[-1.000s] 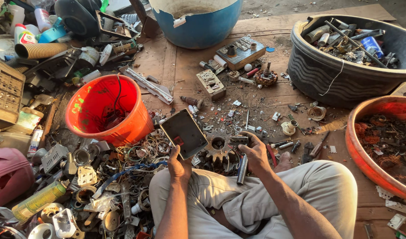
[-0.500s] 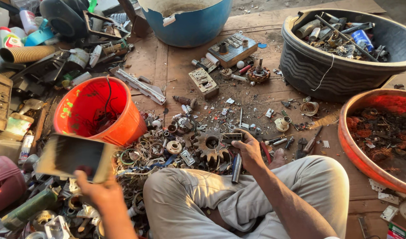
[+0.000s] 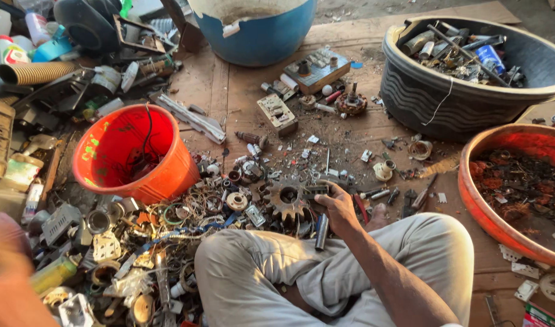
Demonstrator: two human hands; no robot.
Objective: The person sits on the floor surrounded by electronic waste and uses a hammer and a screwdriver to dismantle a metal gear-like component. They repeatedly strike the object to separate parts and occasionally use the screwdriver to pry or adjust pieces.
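Head view looks down on a person sitting cross-legged on a floor strewn with metal scrap; the right hand (image 3: 338, 206) rests on a rusty gear (image 3: 287, 201) just past the knee, its grip closed over a dark part at the gear's edge, a dark cylinder (image 3: 321, 231) hanging below the palm; the left hand (image 3: 11, 272) is a blur at the lower left corner, its grip impossible to tell; an orange bucket (image 3: 168, 175) stands near the gear, a red basin (image 3: 480, 206) to the right.
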